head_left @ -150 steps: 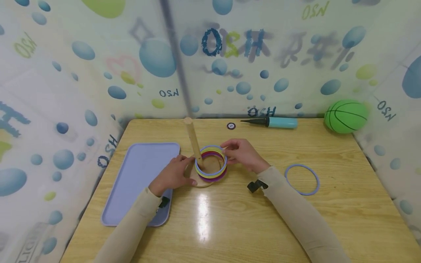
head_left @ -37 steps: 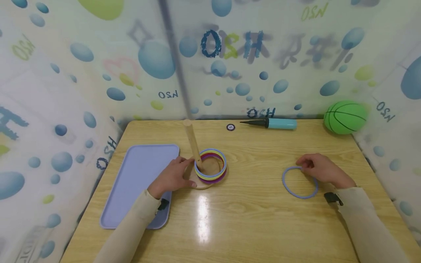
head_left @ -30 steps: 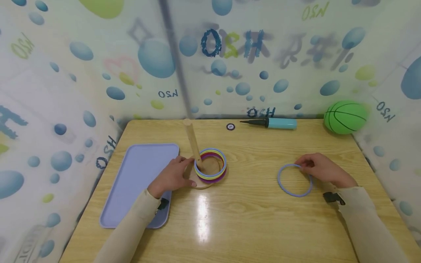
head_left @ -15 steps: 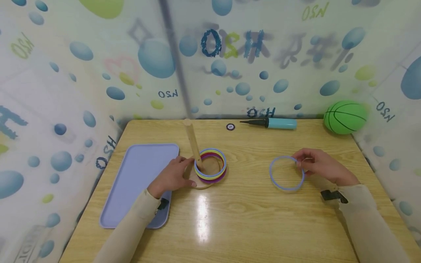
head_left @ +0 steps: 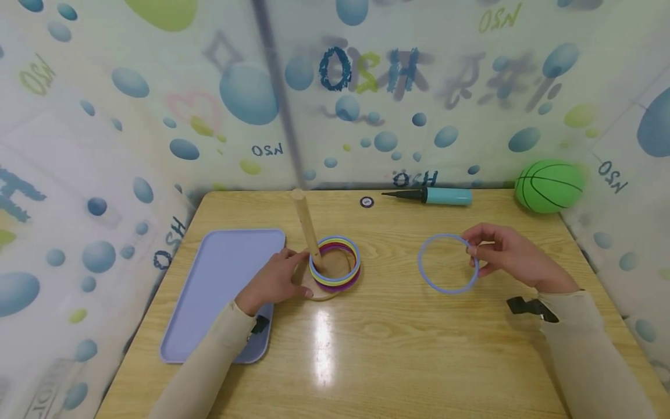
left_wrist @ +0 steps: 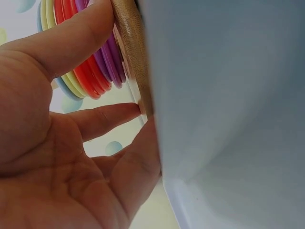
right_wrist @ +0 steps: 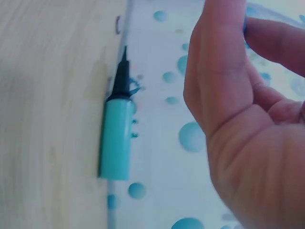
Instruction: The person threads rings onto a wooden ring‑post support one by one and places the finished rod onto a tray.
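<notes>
A wooden ring-toss stand has an upright peg (head_left: 306,230) on a round base (head_left: 316,292). Around the peg lies a stack of rings (head_left: 335,283); purple, red, yellow and blue layers show in the left wrist view. My left hand (head_left: 274,280) holds the base's left edge, its thumb and fingertips touching the rim (left_wrist: 134,52). To the right, my right hand (head_left: 510,256) pinches a single blue ring (head_left: 447,291) by its right side, above the tabletop and tilted. In the right wrist view, the right hand (right_wrist: 248,119) hides almost all of that ring.
Left of the stand lies a lilac tray (head_left: 225,273), partly under my left forearm. Along the back edge are a small dark disc (head_left: 367,202), a turquoise hand pump (head_left: 449,196) and a green basketball (head_left: 548,187). A printed curtain (head_left: 387,116) stands behind the table.
My right hand has gone from the stack to the loose blue ring, pinched it, lifted it off the table and shifted it leftward and farther back. The left hand stays at the base.
</notes>
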A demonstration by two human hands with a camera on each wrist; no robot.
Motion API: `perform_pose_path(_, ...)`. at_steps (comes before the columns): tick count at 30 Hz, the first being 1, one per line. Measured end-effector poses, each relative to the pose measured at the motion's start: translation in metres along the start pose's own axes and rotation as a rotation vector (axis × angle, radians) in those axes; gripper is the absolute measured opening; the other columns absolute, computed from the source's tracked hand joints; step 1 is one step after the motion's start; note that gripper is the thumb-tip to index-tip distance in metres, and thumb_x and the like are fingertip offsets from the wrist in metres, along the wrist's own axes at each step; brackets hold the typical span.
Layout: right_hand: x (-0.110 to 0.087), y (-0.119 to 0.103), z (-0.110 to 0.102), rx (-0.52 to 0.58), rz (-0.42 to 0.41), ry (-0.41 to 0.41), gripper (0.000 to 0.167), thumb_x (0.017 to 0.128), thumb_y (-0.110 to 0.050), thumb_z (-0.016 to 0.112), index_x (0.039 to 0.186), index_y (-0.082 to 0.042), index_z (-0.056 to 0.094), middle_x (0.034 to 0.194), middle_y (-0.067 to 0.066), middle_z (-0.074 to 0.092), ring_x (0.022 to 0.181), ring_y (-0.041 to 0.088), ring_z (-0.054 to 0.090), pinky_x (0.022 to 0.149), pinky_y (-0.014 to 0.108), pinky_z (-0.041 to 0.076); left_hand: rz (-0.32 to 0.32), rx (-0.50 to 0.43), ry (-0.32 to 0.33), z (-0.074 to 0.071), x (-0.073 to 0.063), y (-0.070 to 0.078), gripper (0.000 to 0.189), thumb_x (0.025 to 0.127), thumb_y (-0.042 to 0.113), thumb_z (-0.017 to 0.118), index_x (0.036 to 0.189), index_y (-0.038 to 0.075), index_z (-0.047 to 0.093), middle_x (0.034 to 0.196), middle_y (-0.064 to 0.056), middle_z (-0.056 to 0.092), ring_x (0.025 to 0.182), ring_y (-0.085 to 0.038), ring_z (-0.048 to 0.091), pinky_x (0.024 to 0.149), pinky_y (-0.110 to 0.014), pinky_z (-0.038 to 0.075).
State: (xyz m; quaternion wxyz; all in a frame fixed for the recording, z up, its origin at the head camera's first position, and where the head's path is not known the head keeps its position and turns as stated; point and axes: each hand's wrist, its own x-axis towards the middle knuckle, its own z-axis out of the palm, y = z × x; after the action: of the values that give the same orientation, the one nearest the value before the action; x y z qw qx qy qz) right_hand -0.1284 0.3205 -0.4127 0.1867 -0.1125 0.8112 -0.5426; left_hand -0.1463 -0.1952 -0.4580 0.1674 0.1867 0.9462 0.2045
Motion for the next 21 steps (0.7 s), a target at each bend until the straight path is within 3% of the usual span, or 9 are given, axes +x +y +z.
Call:
perform_pose_path(12,-0.002,-0.038,0.011,0.021,-0.130,0.009,0.023,0.110,-0.017,0.059,0.130,-0.006,0.059,0.101,0.016,0.068,0.085,0.025,0.075,0.073,0.045,0.065,-0.003,-0.001,0.005,0.001,-0.001,0.000,0.096,0.086,0.045,0.088,0.163,0.012,0.042,0.148,-0.019,0.052,0.132,-0.039,0.050,0.105,-0.054,0.048)
perform_pose_path(21,0.004,-0.066,0.025,0.072,-0.163,0.024,0.029,0.110,-0.018,0.060,0.136,-0.006,0.058,0.103,0.016,0.069,0.088,0.026,0.075,0.077,0.045,0.065,0.004,0.007,0.009,-0.001,-0.001,0.001,0.095,0.086,0.045,0.088,0.162,0.011,0.043,0.147,-0.020,0.052,0.132,-0.039,0.050,0.105,-0.054,0.048)
